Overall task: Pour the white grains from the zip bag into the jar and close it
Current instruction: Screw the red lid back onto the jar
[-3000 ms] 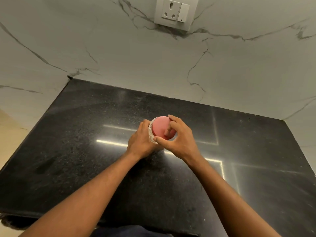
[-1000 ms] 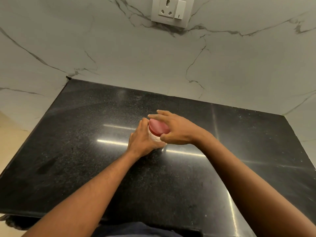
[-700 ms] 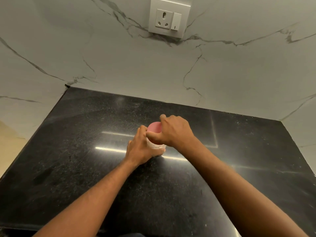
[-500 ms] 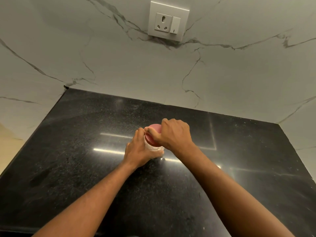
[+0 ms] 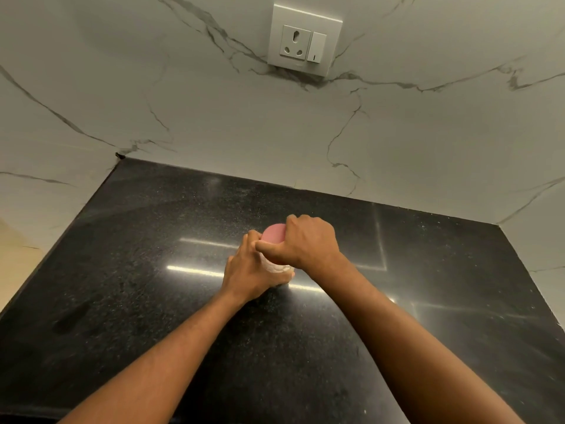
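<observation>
1. The jar (image 5: 276, 266) stands upright on the black speckled table (image 5: 137, 301), about midway across it and nearer the back wall than the front edge. Only a small strip of its clear body shows between the two hands, pale and whitish inside; the fill is probably the white grains, though too little shows to be sure.
2. A round pink lid (image 5: 272, 233) sits on top of the jar. Its flat top faces up, and its left part is the only bit uncovered.
3. The left hand (image 5: 249, 270) wraps the jar body from the left and front. Its grip is closed around the jar, with the fingertips reaching up to the lid's edge, where they touch the right thumb.
4. The right hand (image 5: 308, 243) comes over from the right and covers most of the lid. Its fingers curl down over the far rim, the thumb presses along the near side, and the grip is clamped on the lid.
5. Both bare forearms reach in from the bottom edge and meet at the jar.
6. A white marbled wall (image 5: 214, 117) rises behind the table, carrying a white socket and switch plate (image 5: 304, 39) above and slightly right of the jar.
</observation>
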Demonstrator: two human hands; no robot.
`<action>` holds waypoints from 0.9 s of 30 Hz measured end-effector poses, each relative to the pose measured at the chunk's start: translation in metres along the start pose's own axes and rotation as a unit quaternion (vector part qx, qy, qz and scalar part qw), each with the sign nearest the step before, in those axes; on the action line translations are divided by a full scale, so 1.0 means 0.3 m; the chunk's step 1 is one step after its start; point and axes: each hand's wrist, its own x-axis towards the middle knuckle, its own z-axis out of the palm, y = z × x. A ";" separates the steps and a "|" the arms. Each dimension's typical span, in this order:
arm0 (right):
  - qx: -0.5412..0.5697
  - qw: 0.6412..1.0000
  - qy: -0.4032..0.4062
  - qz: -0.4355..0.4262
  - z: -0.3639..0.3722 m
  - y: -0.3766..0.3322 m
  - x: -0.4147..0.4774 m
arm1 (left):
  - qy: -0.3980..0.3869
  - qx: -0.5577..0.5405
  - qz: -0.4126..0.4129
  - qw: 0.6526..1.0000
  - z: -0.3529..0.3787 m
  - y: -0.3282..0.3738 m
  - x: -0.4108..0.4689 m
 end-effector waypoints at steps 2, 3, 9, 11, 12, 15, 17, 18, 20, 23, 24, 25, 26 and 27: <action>0.001 1.000 0.013 0.002 0.017 0.003 -0.006 | -0.003 0.007 0.002 1.000 -0.001 -0.001 0.002; 0.011 1.000 0.010 -0.017 0.023 0.012 -0.008 | -0.004 0.009 0.005 1.000 0.000 -0.003 0.005; 0.082 0.977 -0.093 -0.175 0.010 0.061 -0.002 | -0.013 -0.003 0.012 1.000 0.004 -0.017 0.011; 0.069 0.982 -0.053 -0.168 0.008 0.056 0.009 | -0.011 -0.005 0.003 1.000 0.008 -0.015 0.011; 0.064 0.984 -0.035 -0.163 0.007 0.053 0.014 | -0.008 -0.005 -0.001 1.000 0.011 -0.013 0.011; 0.071 0.992 0.011 -0.099 0.018 0.039 0.016 | 0.010 -0.002 -0.006 1.000 0.017 -0.011 0.007; 0.073 0.996 0.039 -0.030 0.041 0.021 0.003 | 0.023 0.004 0.004 1.000 0.025 -0.011 0.003; 0.063 0.997 0.049 -0.002 0.047 0.009 -0.004 | 0.029 0.005 0.005 1.000 0.029 -0.011 0.001; 0.034 0.997 0.065 0.022 0.040 -0.006 -0.005 | 0.030 0.004 -0.003 1.000 0.034 -0.011 0.001; 0.014 0.998 0.045 -0.034 0.021 0.010 0.006 | 0.027 0.007 -0.006 1.000 0.034 -0.019 0.003; 0.027 0.997 0.023 -0.068 0.018 0.020 0.004 | 0.028 0.006 0.002 1.000 0.034 -0.025 0.003; 0.036 0.995 -0.005 -0.096 0.013 0.026 -0.001 | 0.025 0.007 0.009 1.000 0.033 -0.030 0.004; 0.035 0.992 -0.034 -0.115 0.010 0.027 -0.009 | 0.019 0.009 0.013 1.000 0.032 -0.034 0.004; 0.030 0.991 -0.052 -0.123 0.009 0.028 -0.013 | 0.013 0.011 0.013 1.000 0.031 -0.035 0.004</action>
